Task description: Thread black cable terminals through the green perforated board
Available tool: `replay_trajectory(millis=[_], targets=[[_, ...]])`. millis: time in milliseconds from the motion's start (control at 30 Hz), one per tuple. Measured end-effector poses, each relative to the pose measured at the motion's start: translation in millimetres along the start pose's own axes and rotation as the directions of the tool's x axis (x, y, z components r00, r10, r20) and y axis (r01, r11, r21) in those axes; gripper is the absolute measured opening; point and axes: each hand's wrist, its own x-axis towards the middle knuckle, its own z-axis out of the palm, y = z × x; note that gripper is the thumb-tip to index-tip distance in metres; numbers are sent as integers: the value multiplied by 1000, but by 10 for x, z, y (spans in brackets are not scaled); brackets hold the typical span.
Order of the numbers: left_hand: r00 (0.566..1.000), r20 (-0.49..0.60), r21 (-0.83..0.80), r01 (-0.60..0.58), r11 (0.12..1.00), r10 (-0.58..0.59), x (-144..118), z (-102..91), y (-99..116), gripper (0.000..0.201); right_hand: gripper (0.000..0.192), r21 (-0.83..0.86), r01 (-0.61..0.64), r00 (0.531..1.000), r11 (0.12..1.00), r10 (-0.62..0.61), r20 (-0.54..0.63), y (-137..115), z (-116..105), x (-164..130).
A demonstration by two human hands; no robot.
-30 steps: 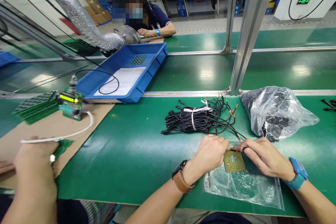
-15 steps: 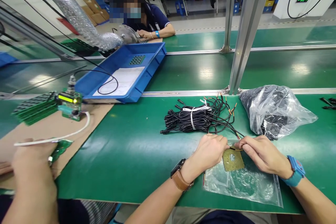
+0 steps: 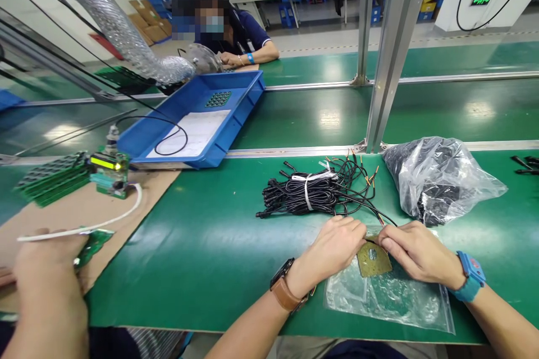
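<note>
My left hand (image 3: 337, 244) is closed in a pinch on a thin black cable (image 3: 371, 242). Opposite it, my right hand (image 3: 415, 249) pinches the same cable, so a short stretch spans between my fingertips. Just below lies a yellowish square plate (image 3: 374, 263) with a round hole, on top of a clear plastic bag (image 3: 387, 305) flat on the bench. A tied bundle of black cables (image 3: 303, 193) sits behind my left hand, its loose ends with orange and red wires trailing toward my fingers. The exact cable ends are hidden by my fingers.
A clear bag of black parts (image 3: 442, 179) stands behind my right hand, near a metal post (image 3: 389, 61). To the left are a blue tray (image 3: 248, 118), a device with a lit display (image 3: 108, 171), green circuit boards (image 3: 54, 179) and a co-worker's arm (image 3: 50, 286). Another person sits across.
My hands remain at the plate, with the right fingertips shifted slightly left along the cable. The view has tilted a little. The co-worker's hand at left moved slightly.
</note>
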Motion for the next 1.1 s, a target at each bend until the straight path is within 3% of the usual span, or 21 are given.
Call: replay_trajectory(millis=[200, 267, 333, 467, 600, 733, 900, 1100], targets=[[1000, -2, -44, 19, 999, -19, -6, 24, -8, 17, 29, 73, -46, 999, 996, 48, -24, -4, 5, -6], [997, -35, -123, 64, 990, -68, -15, 13, -15, 15, 26, 164, -81, 986, 983, 103, -129, -1, -9, -11], [991, -81, -262, 85, 961, -109, -26, -15, -15, 9, 21, 272, -101, 946, 957, 177, -272, 10, -23, -12], [977, -183, -547, -13, 837, -105, -44, -62, 40, 15, 14, 355, -110, 874, 928, 260, -410, 49, -11, 3], [940, -336, -621, -166, 766, -68, -50, -31, 145, 19, 18, 501, -162, 866, 850, 367, -341, 60, 55, 19], [883, -467, -575, -272, 771, -37, -40, -4, 191, 18, 28, 742, -201, 877, 639, 455, -155, 14, 93, 33], [826, -522, -547, -130, 827, -215, -20, -23, 181, 15, 33, 900, -178, 912, 397, 409, -1, -46, 73, 50], [830, -495, -570, -88, 817, -256, -8, -9, 206, 11, 28, 942, -141, 942, 306, 335, 32, -89, 82, 64]])
